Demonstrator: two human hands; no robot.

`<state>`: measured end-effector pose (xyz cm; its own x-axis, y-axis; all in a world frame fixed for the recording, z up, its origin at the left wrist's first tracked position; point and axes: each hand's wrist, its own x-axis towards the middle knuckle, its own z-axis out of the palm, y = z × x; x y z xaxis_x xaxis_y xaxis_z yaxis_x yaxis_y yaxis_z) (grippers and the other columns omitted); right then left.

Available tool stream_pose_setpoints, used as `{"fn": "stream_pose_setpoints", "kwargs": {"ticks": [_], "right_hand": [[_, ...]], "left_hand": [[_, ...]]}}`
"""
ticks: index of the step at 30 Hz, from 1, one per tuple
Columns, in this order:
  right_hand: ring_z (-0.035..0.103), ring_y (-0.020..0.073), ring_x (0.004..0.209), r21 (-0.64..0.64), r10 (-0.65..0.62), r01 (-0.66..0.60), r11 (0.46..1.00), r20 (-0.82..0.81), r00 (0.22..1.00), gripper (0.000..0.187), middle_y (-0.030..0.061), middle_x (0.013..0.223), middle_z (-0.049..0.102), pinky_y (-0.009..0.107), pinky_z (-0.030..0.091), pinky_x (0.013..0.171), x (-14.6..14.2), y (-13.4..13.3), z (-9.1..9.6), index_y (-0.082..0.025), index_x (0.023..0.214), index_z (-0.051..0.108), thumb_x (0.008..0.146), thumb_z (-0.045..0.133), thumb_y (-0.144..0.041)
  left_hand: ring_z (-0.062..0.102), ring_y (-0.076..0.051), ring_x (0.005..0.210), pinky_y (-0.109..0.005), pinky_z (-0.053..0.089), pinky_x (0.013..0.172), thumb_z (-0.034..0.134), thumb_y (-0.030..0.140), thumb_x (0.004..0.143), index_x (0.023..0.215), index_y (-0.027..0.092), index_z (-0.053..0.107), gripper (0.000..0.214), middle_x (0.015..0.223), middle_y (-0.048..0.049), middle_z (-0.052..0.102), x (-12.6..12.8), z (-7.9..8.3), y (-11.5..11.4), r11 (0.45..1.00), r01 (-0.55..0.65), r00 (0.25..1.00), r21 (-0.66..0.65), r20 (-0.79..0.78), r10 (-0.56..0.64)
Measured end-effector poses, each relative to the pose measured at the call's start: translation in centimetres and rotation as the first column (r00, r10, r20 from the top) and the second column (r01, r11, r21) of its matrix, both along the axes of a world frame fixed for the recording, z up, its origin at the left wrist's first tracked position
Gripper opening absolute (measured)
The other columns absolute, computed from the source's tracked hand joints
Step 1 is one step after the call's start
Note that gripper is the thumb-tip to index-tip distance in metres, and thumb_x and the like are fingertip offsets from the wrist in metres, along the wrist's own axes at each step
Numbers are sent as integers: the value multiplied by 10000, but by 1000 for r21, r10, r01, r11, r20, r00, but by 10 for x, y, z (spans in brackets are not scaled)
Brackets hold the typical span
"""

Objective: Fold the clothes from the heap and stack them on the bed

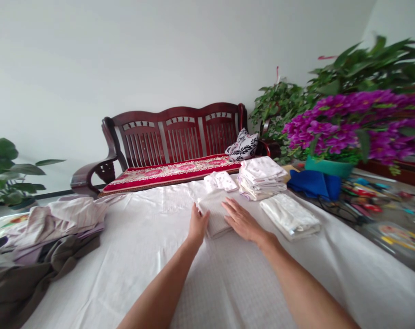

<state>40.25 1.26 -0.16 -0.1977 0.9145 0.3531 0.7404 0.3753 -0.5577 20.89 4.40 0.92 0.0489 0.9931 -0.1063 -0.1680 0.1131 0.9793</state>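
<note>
A small folded white cloth (214, 211) lies on the white table cover (149, 246). My left hand (197, 225) rests against its left edge, fingers straight and together. My right hand (242, 221) lies flat on its right side, fingers stretched out. Just beyond it sits a small folded patterned cloth (221, 181). To the right stands a stack of folded cloths (262, 177), and nearer me a folded white piece (290, 216).
A heap of unfolded clothes (46, 237) covers the table's left side. A blue cloth (313, 183), purple flowers in a green pot (344, 137) and small clutter (375, 201) fill the right. Behind the table stands a wooden bench (173, 146) with a red cushion.
</note>
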Motion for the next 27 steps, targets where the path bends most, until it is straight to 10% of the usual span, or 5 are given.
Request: {"fn": "stream_pose_setpoints", "kwargs": {"ticks": [4,11,15,21,27], "right_hand": [[271,231,1495,-34,0,-7,999,-203,979,540,59,1603,360,462,207,1233,5,1,-1,-258,1461,489,973,413,-477],[282,257,1487,-97,-49,3,995,-476,878,593,77,1587,385,482,153,1239,4,7,-5,-244,1383,563,842,593,-487],[392,280,1427,-181,-179,65,981,-734,655,732,72,1534,463,463,283,1198,-4,5,5,-250,1407,513,743,714,-483],[677,254,1059,-308,-192,-343,888,-924,331,508,76,1263,695,373,576,809,-22,-9,24,-238,1245,618,812,699,-490],[714,220,890,-402,-318,-348,847,-908,273,367,83,1043,772,307,564,704,-40,-10,20,-182,1058,696,784,726,-425]], "left_hand": [[694,-272,985,-329,565,757,748,296,789,1219,117,587,492,1095,-167,706,2,15,1,960,77,985,-267,171,-32],[685,-201,707,-306,565,673,760,194,726,999,142,657,296,811,-74,735,17,21,-2,959,148,961,-243,266,-80],[673,-190,676,-306,563,667,745,202,706,1077,164,621,393,778,-34,724,9,27,-4,973,141,952,-185,296,-81],[675,-187,717,-304,569,704,792,248,662,1093,173,607,475,868,-41,731,-18,38,-8,974,218,906,-69,386,-175],[699,-210,787,-289,562,689,813,247,677,1053,138,654,422,947,-101,751,-43,36,-14,966,224,933,-129,316,-174]]}}
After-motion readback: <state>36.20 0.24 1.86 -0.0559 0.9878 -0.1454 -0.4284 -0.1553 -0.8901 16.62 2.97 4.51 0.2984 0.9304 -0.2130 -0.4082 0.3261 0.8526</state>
